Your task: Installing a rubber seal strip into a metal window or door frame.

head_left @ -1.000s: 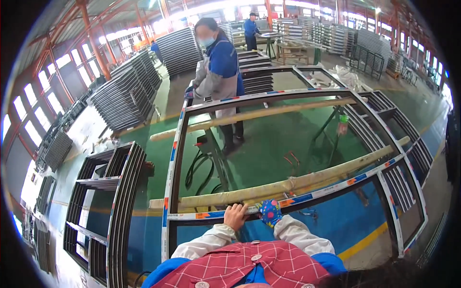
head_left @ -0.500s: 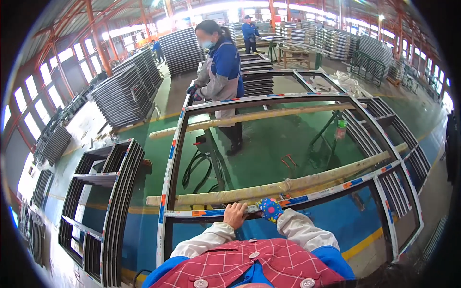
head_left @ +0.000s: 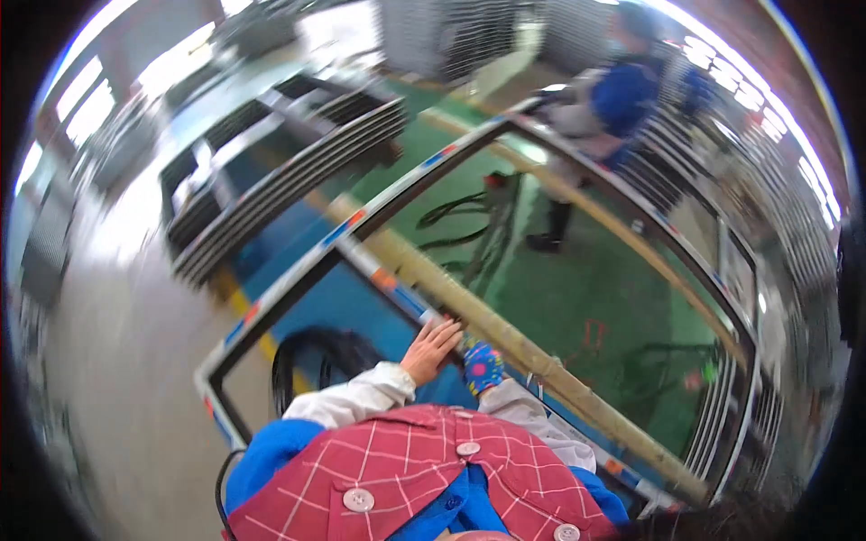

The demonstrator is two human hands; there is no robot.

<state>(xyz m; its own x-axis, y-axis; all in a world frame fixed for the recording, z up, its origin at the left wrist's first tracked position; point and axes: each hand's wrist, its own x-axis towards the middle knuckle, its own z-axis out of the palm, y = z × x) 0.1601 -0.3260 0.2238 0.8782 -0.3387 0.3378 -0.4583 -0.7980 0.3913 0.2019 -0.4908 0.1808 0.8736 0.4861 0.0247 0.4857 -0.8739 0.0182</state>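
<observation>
From my remote station I classify the site as a workshop, specifically a factory hall. The indicators are as follows. A large multi-panel frame (head_left: 356,219) lies across long beams (head_left: 577,392). A stack of dark frames (head_left: 311,185) stands to the left, and ribbed stacks (head_left: 474,41) occupy the background. The floor (head_left: 577,293) is green and blue, with a yellow line (head_left: 242,305). Bright windows (head_left: 83,99) line the wall. A co-worker (head_left: 622,101) stands across the frame. Motion blur affects the far area; the ribbed stacks are probably piled frames.
</observation>
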